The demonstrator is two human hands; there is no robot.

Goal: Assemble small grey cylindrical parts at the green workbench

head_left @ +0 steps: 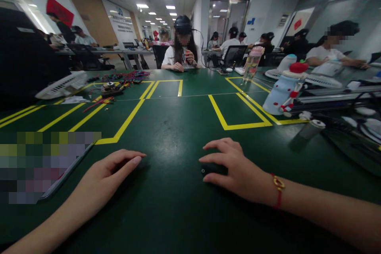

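Note:
On the left side of the green table, my left hand (111, 168) rests with its thumb and fingertips brought together, and nothing shows between them. My right hand (228, 164), with a red and gold bracelet (279, 184) at the wrist, is curled palm down around a small dark object (210, 170). A pale ring mark shows at that object's near-left end, between the index finger and thumb; the rest is hidden under the hand. The green tabletop (172, 190) lies between the two hands.
A blurred flat item (47, 166) lies at left. Yellow tape (131, 121) marks the table. Red and black wires (133, 77) and a white fan (64, 85) are back left. A blue bottle (279, 91), a can (312, 129) and a clear bottle (252, 65) stand at right. A person (171, 57) sits opposite.

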